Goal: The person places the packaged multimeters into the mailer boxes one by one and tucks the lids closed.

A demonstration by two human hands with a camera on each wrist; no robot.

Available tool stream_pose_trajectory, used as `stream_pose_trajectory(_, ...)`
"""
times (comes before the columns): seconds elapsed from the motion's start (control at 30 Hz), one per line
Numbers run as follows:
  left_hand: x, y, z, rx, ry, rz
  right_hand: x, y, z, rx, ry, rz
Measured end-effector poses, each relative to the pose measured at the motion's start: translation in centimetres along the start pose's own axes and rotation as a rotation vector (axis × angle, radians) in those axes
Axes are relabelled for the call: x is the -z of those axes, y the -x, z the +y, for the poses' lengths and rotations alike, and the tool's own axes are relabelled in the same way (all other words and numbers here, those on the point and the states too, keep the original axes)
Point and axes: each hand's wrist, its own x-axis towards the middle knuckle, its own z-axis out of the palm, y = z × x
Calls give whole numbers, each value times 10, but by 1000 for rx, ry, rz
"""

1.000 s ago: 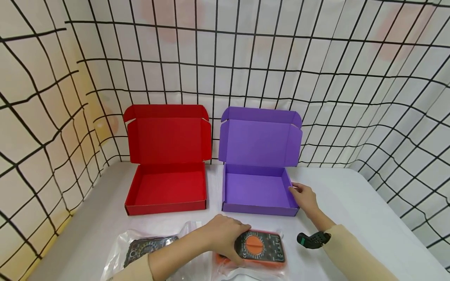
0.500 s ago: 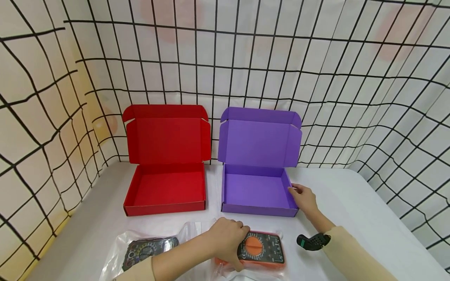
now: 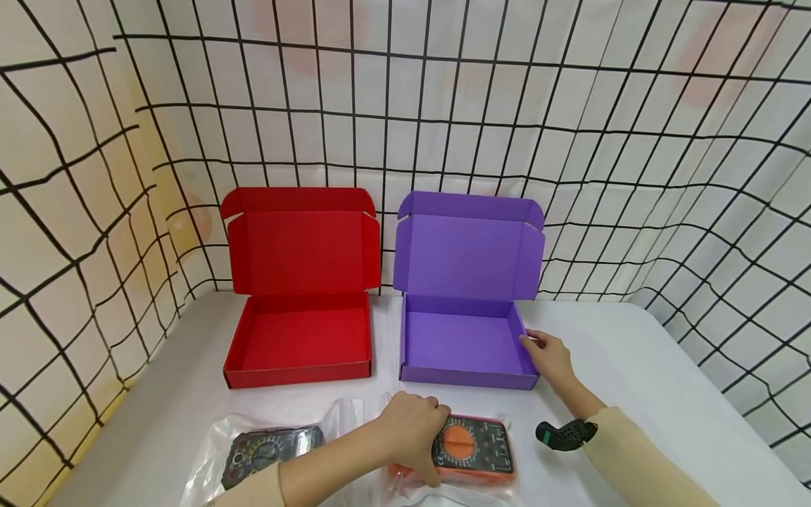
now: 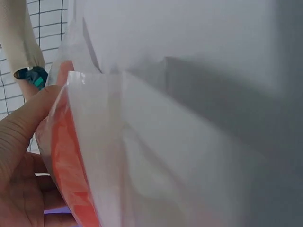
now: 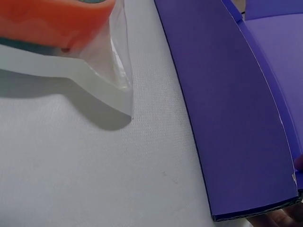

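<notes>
In the head view my left hand [image 3: 412, 433] grips the left end of an orange-edged multimeter [image 3: 475, 447] inside a clear plastic bag. Its black face shows an orange dial. The left wrist view has the thumb on the bag over the orange casing [image 4: 71, 161], fingers on the far side. My right hand [image 3: 550, 358] pinches the right side wall of an open purple cardboard box [image 3: 465, 378], thumb at the upper edge. From the right wrist, a few fingertips [image 5: 279, 218] peek out past the end of the box's purple wall [image 5: 227, 118].
An open red cardboard box [image 3: 298, 375] stands left of the purple one, both lids raised at the back. Under the left forearm lies a dark multimeter [image 3: 260, 454] in a clear bag. Black wire grid panels [image 3: 386, 127] enclose the white table [image 3: 608, 366] at back and sides.
The left thumb and fingers have shifted slightly towards me and left, baring a little more of the multimeter's face. The right hand and both boxes stay in place.
</notes>
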Motion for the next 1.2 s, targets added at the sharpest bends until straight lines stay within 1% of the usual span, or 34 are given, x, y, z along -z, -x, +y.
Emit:
stream_pose_trajectory(0.1, 0, 0, 2, 16, -2, -2, 0, -1, 1, 3, 3, 2)
stream_pose_trajectory(0.37, -6, 2, 3, 24, 8, 41, 2, -2, 2, 0, 3, -4)
stream_pose_trajectory(0.6, -9, 3, 2, 75, 103, 54, 3, -2, 2, -3, 2, -24)
stream_pose_trajectory(0.7, -9, 3, 2, 79, 119, 69, 4, -2, 2, -6, -9, -24)
stream_pose_trajectory(1.0, -7, 4, 3, 80, 113, 82, 3, -1, 2, 15, 6, -10)
stream_pose_trajectory(1.2, -5, 5, 3, 72, 84, 98, 4, -1, 2, 6, -19, -26)
